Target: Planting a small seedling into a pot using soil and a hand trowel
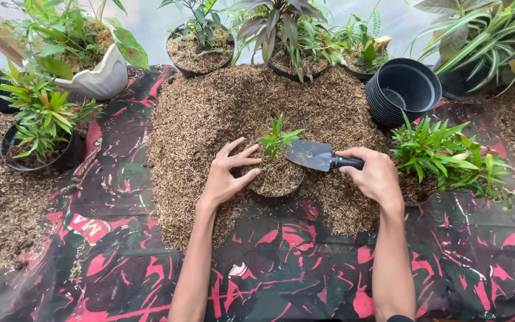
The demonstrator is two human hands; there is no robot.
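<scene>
A small black pot point(281, 192) stands half sunk in a heap of brown husk mix point(210, 113), filled with the same mix. A small green seedling point(276, 141) stands upright in it. My left hand point(229, 173) rests on the pot's left rim, fingers spread and touching the husk. My right hand point(375, 174) grips the black handle of a grey metal trowel point(311, 155), whose blade points left over the pot beside the seedling.
A stack of empty black pots point(402, 89) lies on its side at the right. Potted green plants point(442, 158) point(40, 128) flank the heap, and more pots point(201, 50) line the back. A red and black patterned sheet point(293, 268) covers the ground.
</scene>
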